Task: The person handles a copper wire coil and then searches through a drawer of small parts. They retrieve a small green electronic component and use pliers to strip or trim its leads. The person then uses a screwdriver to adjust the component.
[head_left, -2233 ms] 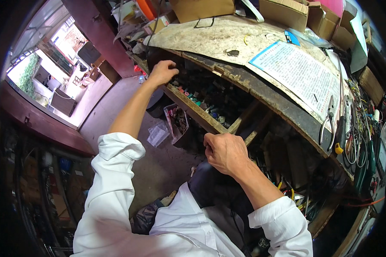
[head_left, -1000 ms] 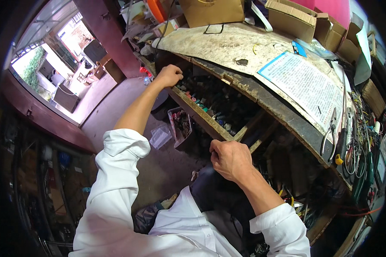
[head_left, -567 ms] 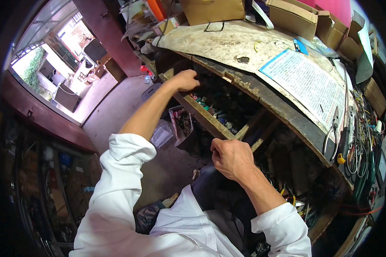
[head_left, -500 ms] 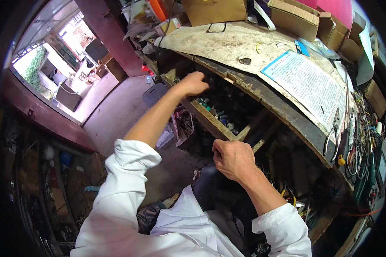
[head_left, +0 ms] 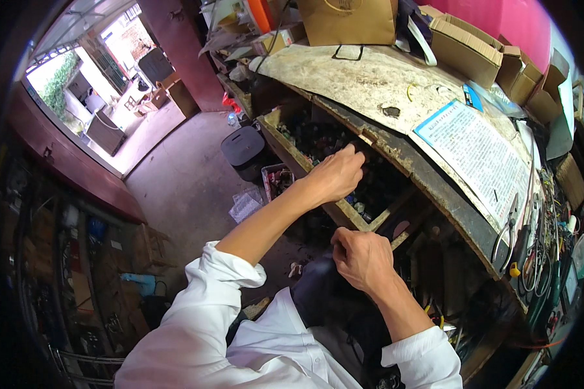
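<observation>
A wooden drawer (head_left: 344, 211) stands pulled out under the workbench, holding a dark jumble of small parts (head_left: 311, 136), some coloured. My left hand (head_left: 340, 172) is inside it over the parts, fingers curled; what they hold, if anything, is hidden. My right hand (head_left: 363, 258) is closed at the drawer's near right corner, knuckles up, its fingertips and anything in them out of sight. A stained white sheet (head_left: 344, 71) and a printed blue-edged sheet (head_left: 467, 155) cover much of the benchtop above.
Cardboard boxes (head_left: 464, 48) line the bench's back. Pliers (head_left: 506, 236) and tangled tools crowd the right end. On the floor are a dark lidded bin (head_left: 240, 149), a container of scrap (head_left: 279, 181) and plastic bags (head_left: 245, 202). An open doorway (head_left: 97, 91) is at upper left.
My left hand has moved from the drawer's far end rightward and toward me, deeper among the parts. My right hand remains by the near corner, slightly lower in the picture.
</observation>
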### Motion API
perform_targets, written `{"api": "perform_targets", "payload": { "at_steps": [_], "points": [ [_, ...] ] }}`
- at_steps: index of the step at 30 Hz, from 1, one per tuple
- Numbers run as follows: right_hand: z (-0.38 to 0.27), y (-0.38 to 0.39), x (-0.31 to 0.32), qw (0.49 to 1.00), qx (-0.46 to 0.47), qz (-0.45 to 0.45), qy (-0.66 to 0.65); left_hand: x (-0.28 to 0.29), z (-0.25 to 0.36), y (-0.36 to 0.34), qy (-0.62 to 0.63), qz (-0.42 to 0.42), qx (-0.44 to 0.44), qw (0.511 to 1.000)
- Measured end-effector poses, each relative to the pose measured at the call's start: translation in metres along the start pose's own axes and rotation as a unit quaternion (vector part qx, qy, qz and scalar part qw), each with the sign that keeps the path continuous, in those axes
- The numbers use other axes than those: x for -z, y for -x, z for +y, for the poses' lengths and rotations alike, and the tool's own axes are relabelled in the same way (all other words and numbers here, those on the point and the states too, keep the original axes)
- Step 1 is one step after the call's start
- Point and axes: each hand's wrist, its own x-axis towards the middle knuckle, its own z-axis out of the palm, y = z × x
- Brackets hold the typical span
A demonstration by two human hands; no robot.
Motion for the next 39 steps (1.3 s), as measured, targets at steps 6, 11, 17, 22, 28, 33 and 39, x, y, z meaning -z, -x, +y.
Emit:
{"api": "perform_targets", "payload": {
  "at_steps": [6, 11, 17, 22, 28, 33, 39],
  "points": [
    [0.001, 0.0, 0.002, 1.0, -0.011, 0.006, -0.015, 0.036, -0.05, -0.002, 0.06, 0.052, -0.059, 0.995],
    [-0.002, -0.001, -0.001, 1.0, -0.001, 0.004, -0.025, 0.072, -0.159, -0.019, -0.079, 0.042, 0.158, 0.983],
    [0.002, -0.002, 0.003, 1.0, -0.012, 0.003, -0.021, 0.059, -0.158, -0.045, -0.18, -0.073, 0.259, 0.946],
    [0.003, -0.001, 0.0, 0.999, 0.009, 0.024, -0.023, 0.045, -0.174, -0.044, -0.177, 0.003, 0.247, 0.953],
    [0.003, -0.002, 0.0, 1.0, 0.001, 0.008, -0.021, 0.05, -0.154, -0.047, -0.225, -0.097, 0.252, 0.936],
    [0.002, -0.001, 0.003, 1.0, -0.005, -0.01, -0.017, 0.051, -0.157, -0.048, -0.197, -0.098, 0.263, 0.939],
    [0.004, -0.001, -0.001, 1.0, 0.002, 0.015, -0.023, 0.061, -0.143, -0.05, -0.147, -0.125, 0.255, 0.948]
  ]
}}
